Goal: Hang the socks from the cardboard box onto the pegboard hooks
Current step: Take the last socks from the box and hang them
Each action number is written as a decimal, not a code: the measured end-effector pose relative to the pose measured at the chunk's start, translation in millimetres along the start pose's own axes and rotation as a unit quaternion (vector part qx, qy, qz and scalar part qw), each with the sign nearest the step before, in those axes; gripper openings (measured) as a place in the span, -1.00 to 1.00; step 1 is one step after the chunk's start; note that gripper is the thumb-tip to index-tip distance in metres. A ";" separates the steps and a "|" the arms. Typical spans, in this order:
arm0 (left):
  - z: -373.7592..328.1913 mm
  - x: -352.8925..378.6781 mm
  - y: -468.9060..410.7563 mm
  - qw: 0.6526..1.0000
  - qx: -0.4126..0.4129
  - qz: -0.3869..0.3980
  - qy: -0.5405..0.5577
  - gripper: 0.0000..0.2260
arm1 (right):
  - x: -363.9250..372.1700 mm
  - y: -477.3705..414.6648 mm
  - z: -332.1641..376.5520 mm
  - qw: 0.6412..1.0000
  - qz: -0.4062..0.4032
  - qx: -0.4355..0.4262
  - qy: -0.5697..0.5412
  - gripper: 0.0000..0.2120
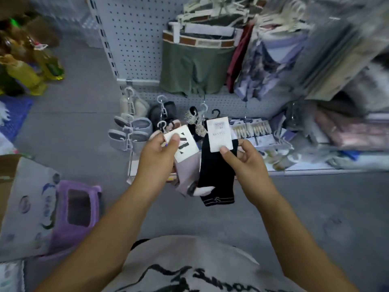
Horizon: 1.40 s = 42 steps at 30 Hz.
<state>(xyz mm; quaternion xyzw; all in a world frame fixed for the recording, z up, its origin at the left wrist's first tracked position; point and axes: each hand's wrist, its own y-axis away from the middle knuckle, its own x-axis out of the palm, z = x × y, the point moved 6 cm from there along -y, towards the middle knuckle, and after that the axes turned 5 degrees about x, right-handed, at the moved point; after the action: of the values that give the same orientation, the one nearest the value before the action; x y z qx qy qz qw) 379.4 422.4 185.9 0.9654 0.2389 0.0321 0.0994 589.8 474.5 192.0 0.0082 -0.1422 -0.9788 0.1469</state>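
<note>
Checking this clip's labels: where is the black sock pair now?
In the head view, right of centre: the right hand pinches the black sock pair by its white card, beside the pink pair in the left hand.

Top-left pegboard (136,39) bare, open to reach. Middle covered by green shorts (193,68). Right side crowded with clothes (273,60). Low hooks (162,111) packed tight; held pink sock (187,171) and black sock (216,173) hang before them. Low-left corner filled by bag (31,207).
</note>
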 end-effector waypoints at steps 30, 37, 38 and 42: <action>-281.1 286.6 -180.3 0.970 0.232 0.067 0.016 -0.88 | -229.3 -181.1 300.5 0.962 -0.094 -0.253 0.042 -0.91; -352.3 313.8 -236.2 0.945 0.323 0.040 -0.025 -0.96 | -249.4 -256.4 387.8 0.930 -0.179 -0.317 0.044 -0.70; -359.2 316.2 -241.1 0.944 0.327 0.037 -0.024 -0.93 | -250.0 -264.3 399.1 0.927 -0.186 -0.323 0.053 -0.66; -383.2 319.0 -251.0 0.931 0.364 0.014 -0.040 -0.93 | -251.3 -291.4 447.7 0.913 -0.196 -0.355 0.047 -0.53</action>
<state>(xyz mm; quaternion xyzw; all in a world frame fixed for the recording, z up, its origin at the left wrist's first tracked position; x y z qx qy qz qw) 505.2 856.6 513.4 0.9391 0.2169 -0.0941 -0.2495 721.3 937.9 533.3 0.0289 0.2265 -0.9724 -0.0478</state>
